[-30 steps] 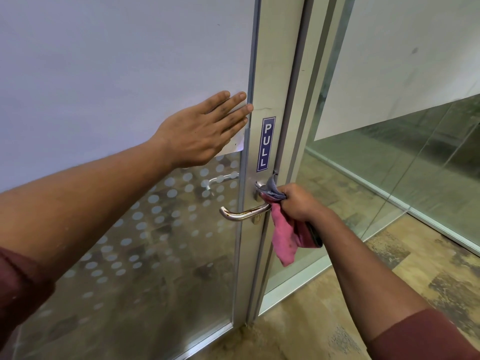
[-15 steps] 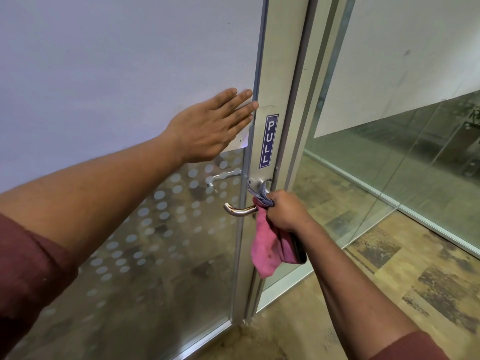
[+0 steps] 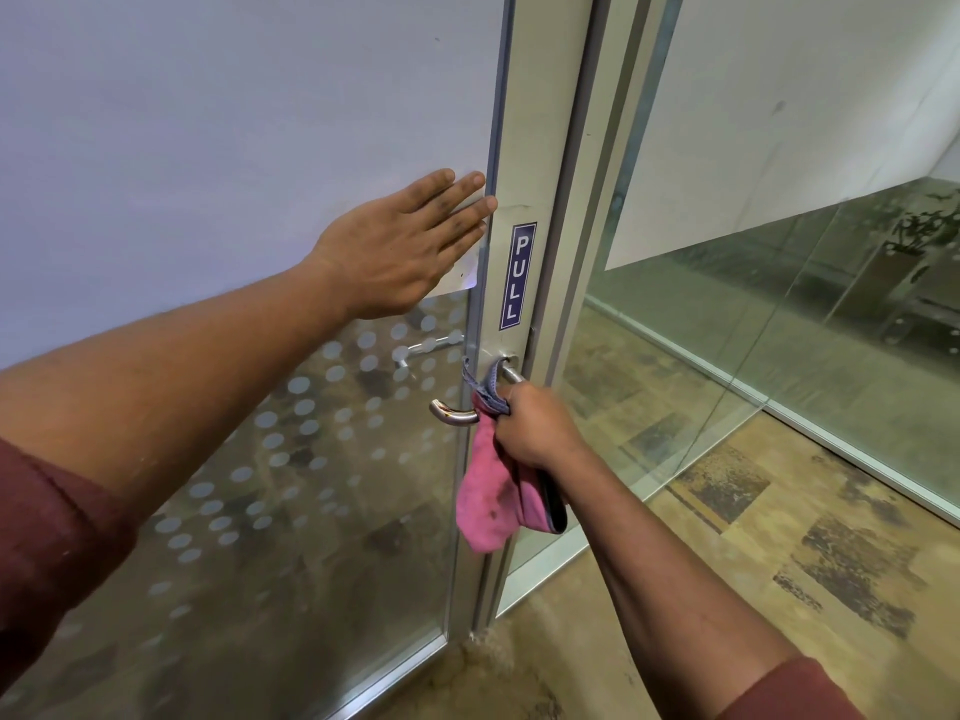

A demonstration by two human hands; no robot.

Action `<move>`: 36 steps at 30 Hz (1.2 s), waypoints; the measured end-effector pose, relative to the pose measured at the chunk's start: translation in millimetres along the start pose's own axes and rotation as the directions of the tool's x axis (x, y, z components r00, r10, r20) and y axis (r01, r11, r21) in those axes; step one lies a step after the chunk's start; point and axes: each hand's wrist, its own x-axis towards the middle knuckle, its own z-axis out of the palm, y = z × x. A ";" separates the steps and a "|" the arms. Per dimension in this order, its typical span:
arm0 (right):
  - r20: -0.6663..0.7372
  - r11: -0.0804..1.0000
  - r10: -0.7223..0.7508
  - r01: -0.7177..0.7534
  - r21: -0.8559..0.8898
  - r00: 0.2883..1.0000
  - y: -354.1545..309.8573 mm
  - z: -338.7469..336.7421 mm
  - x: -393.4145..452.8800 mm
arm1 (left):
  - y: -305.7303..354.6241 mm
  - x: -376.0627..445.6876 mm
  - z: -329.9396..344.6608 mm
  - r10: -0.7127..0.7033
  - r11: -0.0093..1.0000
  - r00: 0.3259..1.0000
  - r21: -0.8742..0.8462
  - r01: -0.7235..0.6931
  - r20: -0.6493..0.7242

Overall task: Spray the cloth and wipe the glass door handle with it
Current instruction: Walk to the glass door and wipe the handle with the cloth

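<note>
While our flat left hand [image 3: 400, 246] braces the frosted glass door [image 3: 234, 122], our right hand [image 3: 535, 428] grips the pink cloth [image 3: 488, 501] around the curved steel handle [image 3: 454, 414], mid-wipe; next we should slide toward its tip.

A frosted film [image 3: 234, 122] covers the upper glass, fading to pale dots [image 3: 311, 407] lower down. A blue PULL sign [image 3: 518, 275] sits on the aluminium frame [image 3: 540, 122]. Mottled brown floor tiles [image 3: 779, 537] run beside a glass partition [image 3: 779, 330], with a potted plant [image 3: 919, 236] behind it.
</note>
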 end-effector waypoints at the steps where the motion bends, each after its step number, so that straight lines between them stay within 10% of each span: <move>1: 0.000 1.000 0.003 -0.003 0.006 1.000 -1.3 0.3 -0.8 | 0.0 -0.3 -0.4 0.001 1.000 1.000 0.004 -0.001 0.003; 10: 0.048 0.767 0.143 -0.142 0.626 0.989 19.7 -25.8 4.2 | -1.3 -1.9 -2.5 0.000 1.000 1.000 -0.017 0.000 0.010; 19: 0.072 0.938 0.189 -0.202 0.281 0.979 13.9 -4.4 12.4 | -1.9 -2.0 -2.9 0.011 1.000 1.000 -0.012 -0.011 0.012; 36: 0.115 0.778 0.335 -0.344 0.526 0.935 -28.0 12.6 9.7 | -0.9 0.2 1.5 -0.016 0.999 1.000 -0.040 0.016 -0.005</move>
